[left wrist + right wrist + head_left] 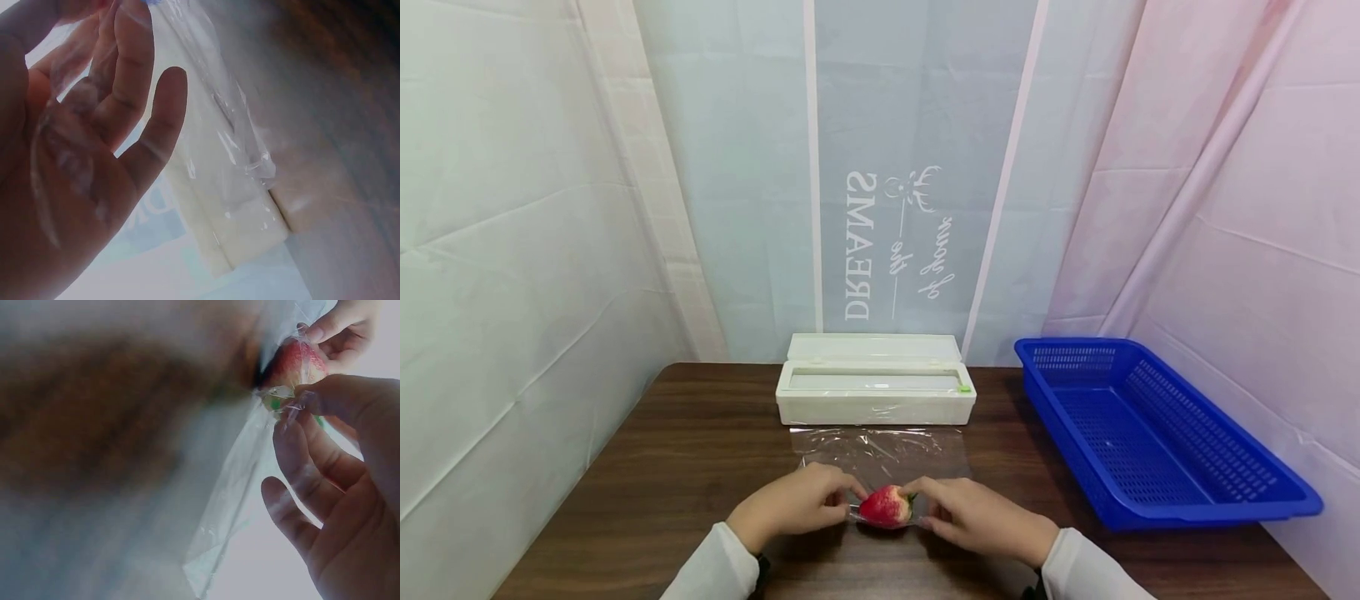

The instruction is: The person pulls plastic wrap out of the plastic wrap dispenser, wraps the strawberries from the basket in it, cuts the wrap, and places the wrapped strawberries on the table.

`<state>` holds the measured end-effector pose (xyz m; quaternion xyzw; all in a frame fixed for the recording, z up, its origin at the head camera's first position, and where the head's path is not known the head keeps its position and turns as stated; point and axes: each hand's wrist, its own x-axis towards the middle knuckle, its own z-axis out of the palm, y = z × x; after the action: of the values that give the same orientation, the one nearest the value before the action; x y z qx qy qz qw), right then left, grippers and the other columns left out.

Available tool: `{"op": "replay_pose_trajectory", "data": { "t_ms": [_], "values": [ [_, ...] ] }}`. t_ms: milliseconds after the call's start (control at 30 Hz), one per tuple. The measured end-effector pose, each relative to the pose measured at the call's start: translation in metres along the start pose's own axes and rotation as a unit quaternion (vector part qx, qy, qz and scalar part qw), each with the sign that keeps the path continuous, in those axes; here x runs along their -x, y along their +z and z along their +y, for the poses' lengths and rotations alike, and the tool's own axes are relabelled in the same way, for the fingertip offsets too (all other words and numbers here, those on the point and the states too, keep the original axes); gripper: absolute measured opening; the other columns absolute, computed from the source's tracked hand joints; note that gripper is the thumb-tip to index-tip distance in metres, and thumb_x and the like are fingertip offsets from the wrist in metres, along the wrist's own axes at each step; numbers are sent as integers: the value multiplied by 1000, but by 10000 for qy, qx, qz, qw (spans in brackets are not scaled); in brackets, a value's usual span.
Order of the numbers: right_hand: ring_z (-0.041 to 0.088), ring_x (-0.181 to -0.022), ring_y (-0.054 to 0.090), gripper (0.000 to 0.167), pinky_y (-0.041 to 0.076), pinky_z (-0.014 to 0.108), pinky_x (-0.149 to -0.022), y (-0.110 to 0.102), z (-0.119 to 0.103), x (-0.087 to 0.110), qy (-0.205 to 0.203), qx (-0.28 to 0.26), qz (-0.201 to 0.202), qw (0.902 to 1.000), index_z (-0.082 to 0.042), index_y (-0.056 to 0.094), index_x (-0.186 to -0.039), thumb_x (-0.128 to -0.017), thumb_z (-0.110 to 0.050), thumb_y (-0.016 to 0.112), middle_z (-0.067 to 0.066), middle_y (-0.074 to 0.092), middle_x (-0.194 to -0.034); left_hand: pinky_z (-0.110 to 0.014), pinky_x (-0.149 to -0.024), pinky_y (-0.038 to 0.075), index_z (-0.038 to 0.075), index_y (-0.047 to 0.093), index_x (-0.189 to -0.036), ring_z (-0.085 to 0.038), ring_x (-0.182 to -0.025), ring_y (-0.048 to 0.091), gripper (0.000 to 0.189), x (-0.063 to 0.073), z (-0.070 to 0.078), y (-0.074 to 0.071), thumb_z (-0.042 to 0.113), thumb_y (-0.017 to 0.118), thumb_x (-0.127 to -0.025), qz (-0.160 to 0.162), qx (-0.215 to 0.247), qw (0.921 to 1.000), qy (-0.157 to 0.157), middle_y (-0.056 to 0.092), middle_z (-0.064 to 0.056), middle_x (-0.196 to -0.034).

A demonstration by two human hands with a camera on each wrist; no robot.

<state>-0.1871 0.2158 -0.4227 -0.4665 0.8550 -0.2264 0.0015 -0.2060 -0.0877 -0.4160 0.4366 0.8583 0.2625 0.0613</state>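
A large red strawberry (886, 507), pale toward its green leaves, sits between the two hands with clear plastic wrap (880, 450) over and around it. At its pointed end my left hand (801, 507) pinches the wrap between thumb and fingers. On the leafy side my right hand (981, 518) pinches wrap beside the leaves, as the right wrist view shows, with the remaining fingers loosely bent. Film stretches back from the strawberry to a white wrap dispenser box (876, 408). In the left wrist view, film passes across the left palm (69, 181).
The dispenser stands at the back of the dark wooden table (700, 467), its lid (872, 347) raised and a small green slider (964, 388) at its right end. A blue plastic basket (1157, 450) stands at the right. Fabric curtains (925, 125) enclose the table.
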Motion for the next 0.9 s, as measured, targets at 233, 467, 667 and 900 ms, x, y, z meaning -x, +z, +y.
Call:
{"op": "replay_pose_trajectory", "data": {
  "t_ms": [233, 467, 667, 900],
  "values": [
    [-4, -75, 49, 39, 45, 12, -67, -5, 1, -9, -295, 515, 331, 9977, -19, 64, -131, -96, -3, 67, -10, 62, -94, -18, -68, 44, 13, 76, -109, -4, -74, 49, 28, -3, -2, -2, 1, 59, -91, 7, -206, 9998, -3, 64, 8, -95],
    [-4, -69, 44, 23, 39, 7, -63, -4, 7, -17, -517, 993, 674, 9914, -14, 72, -115, -95, -3, 67, -9, 60, -88, -22, -77, 48, 14, 77, -104, -1, -83, 51, 26, -9, -9, -1, 0, 59, -91, 141, -332, 9991, 199, 64, 5, -93],
    [-2, -67, 42, 20, 42, 12, -60, -1, 13, -23, -117, 987, 496, 9938, -12, 74, -113, -96, -4, 65, -10, 53, -84, -25, -82, 50, 13, 77, -104, -3, -91, 57, 25, -12, -16, 0, 1, 59, -93, 207, -341, 9991, 167, 66, 5, -98],
    [3, -78, 55, 22, 52, 23, -69, 2, 17, -26, 391, 895, 245, 9949, -12, 74, -110, -97, 0, 60, -7, 57, -91, -26, -79, 51, 14, 78, -99, -2, -86, 57, 23, -17, -23, 1, 1, 61, -92, 148, -385, 9991, -28, 67, 9, -92]
  ]
}}
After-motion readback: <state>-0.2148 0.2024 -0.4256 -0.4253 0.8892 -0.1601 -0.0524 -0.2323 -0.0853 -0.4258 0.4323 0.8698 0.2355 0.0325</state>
